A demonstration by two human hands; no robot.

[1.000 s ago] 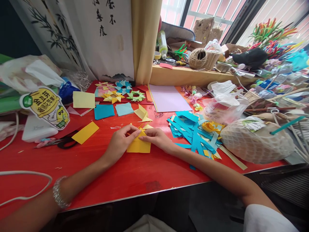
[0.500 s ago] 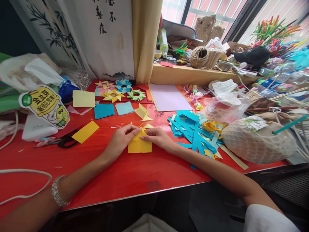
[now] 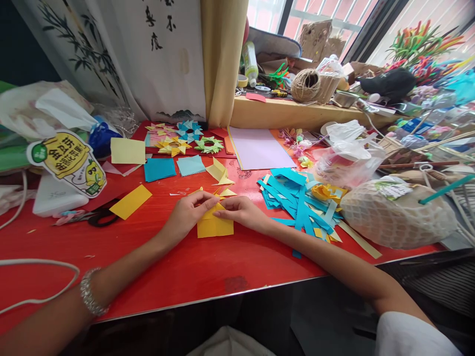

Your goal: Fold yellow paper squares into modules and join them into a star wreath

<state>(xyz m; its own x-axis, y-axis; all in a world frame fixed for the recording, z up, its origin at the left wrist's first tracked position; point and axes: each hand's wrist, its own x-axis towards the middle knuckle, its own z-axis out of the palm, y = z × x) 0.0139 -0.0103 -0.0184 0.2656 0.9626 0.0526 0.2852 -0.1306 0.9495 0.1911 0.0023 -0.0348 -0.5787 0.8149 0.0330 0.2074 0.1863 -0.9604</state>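
Both hands meet over a piece of yellow folded paper (image 3: 215, 227) on the red table. My left hand (image 3: 188, 212) pinches its upper left part between thumb and fingers. From the other side my right hand (image 3: 243, 212) grips the upper right part. The paper's lower half lies flat and shows a crease; its top is partly hidden by my fingers. Just beyond my hands are pale yellow folded pieces (image 3: 218, 171). A yellow rectangle of paper (image 3: 131, 201) lies to the left, partly over the scissors (image 3: 101, 216).
Blue square sheets (image 3: 159, 169) and folded paper stars (image 3: 173, 146) lie farther back. Cut blue strips (image 3: 301, 202) are heaped at the right, beside a net-wrapped coconut-like object (image 3: 397, 212) with a straw. A white cable (image 3: 40, 263) curves along the left edge.
The yellow paper's lower edge sits very slightly lower, and my fingertips have shifted a little along its folded top. Both hands keep hold of it.
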